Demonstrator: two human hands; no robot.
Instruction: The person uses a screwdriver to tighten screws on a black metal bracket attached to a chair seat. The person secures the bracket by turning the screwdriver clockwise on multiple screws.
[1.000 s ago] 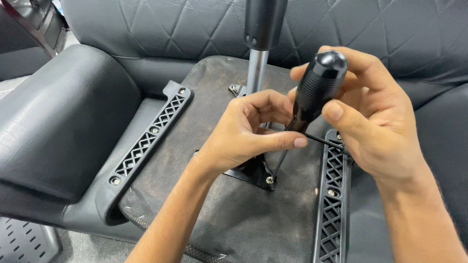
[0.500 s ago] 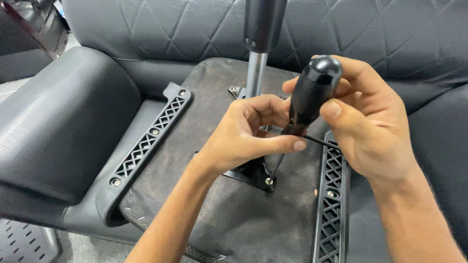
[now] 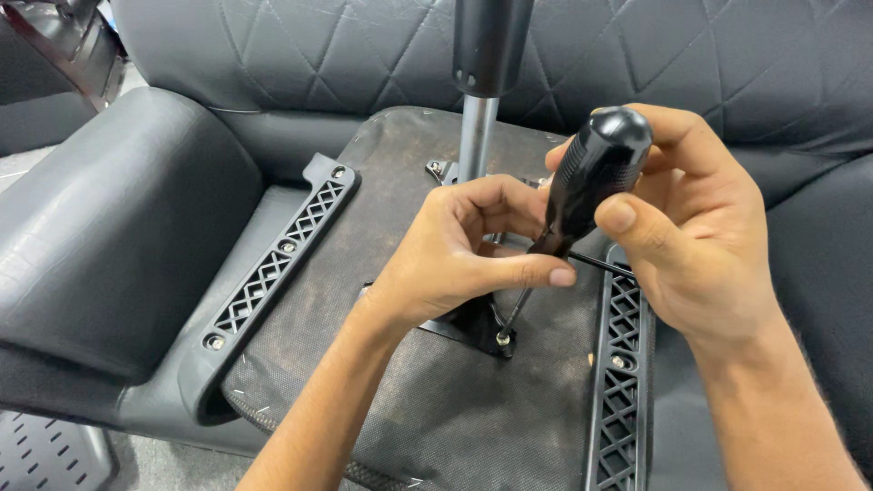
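Observation:
My right hand (image 3: 700,236) grips the black handle of a screwdriver (image 3: 591,177), held tilted. Its thin metal shaft runs down-left, and its tip rests on a screw (image 3: 501,339) in the black metal mounting plate (image 3: 464,325) on the underside of an upturned chair seat (image 3: 382,300). My left hand (image 3: 459,255) pinches the shaft just below the handle, thumb stretched along it. A metal column (image 3: 476,136) with a black sleeve rises from the plate behind my hands.
Two black lattice armrest brackets are bolted along the seat's sides, one at the left (image 3: 273,273) and one at the right (image 3: 621,382). Black quilted upholstery (image 3: 727,64) fills the background, with a padded black armrest (image 3: 100,236) at the left.
The screwdriver handle and my right hand have shifted slightly left and down. My left hand keeps its hold on the shaft.

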